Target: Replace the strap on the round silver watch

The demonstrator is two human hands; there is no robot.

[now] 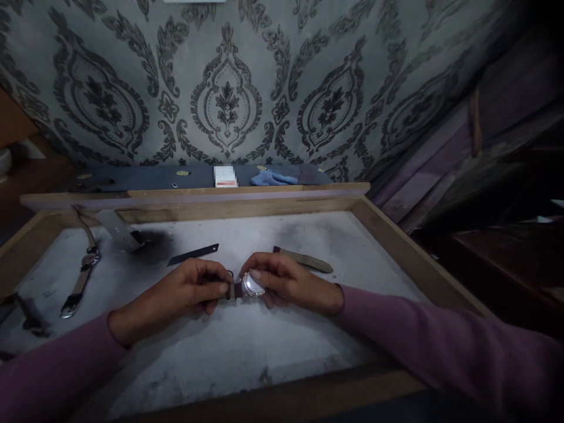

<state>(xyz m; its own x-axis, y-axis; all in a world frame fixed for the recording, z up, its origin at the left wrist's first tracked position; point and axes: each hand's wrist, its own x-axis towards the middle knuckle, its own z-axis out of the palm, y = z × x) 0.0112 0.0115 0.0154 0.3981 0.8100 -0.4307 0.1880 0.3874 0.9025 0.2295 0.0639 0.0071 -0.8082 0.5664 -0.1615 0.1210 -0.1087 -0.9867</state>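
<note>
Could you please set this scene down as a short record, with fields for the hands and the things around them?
left hand: grips a short dark strap
right hand: holds a round watch case
strap and case: close together; whether joined, cannot tell
beyond right hand: loose strap piece, lying flat
beyond left hand: dark flat strip
far left: another watch with strap
work surface: pale, wooden-rimmed tray
ledge behind: blue cloth

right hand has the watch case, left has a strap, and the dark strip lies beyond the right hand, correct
No: the dark strip lies beyond the left hand, as the head view shows. The right hand holds the watch case, the left a strap.
</note>
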